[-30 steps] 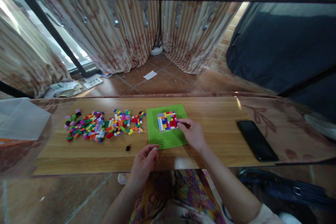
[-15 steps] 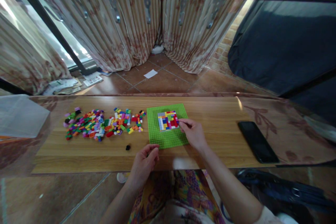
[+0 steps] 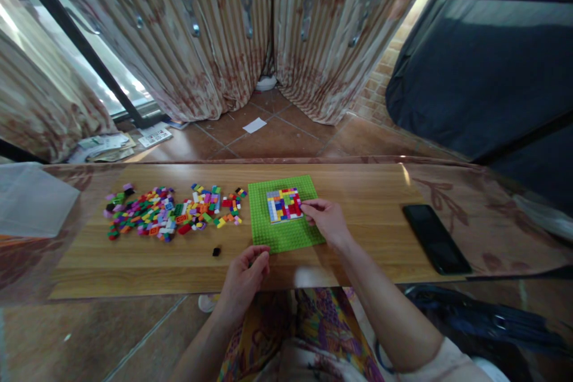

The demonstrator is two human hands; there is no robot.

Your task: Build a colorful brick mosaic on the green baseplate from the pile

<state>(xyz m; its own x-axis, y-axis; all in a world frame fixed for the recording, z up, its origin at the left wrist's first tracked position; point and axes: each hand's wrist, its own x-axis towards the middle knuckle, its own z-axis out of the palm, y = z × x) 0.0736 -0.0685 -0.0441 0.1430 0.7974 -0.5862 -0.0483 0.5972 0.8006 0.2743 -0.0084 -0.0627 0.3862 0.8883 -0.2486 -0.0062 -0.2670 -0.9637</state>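
Observation:
A green studded baseplate (image 3: 286, 242) lies on the board, with a flat square patch of multicoloured toy bricks (image 3: 285, 205) built near its middle. At the right side of this patch, the thumb and fingers of my right hand (image 3: 327, 222) pinch a small purple toy brick (image 3: 302, 206), mostly covered by the fingertips. My left hand (image 3: 246, 273) is curled at the near left edge of the baseplate, fingertips against that edge; whether anything is between them is hidden. A single black brick (image 3: 216, 252) lies to the left of that hand.
Many loose coloured bricks (image 3: 154, 212) are spread over the left half of the wooden board (image 3: 367, 191). A black phone (image 3: 436, 239) lies at its right end. At the far left stands a translucent plastic box (image 3: 38, 200). Striped curtains (image 3: 224, 59) hang beyond the board.
The whole view has shifted slightly. Both hands keep almost the same places on the baseplate, the right one still pinching at the right side of the brick patch.

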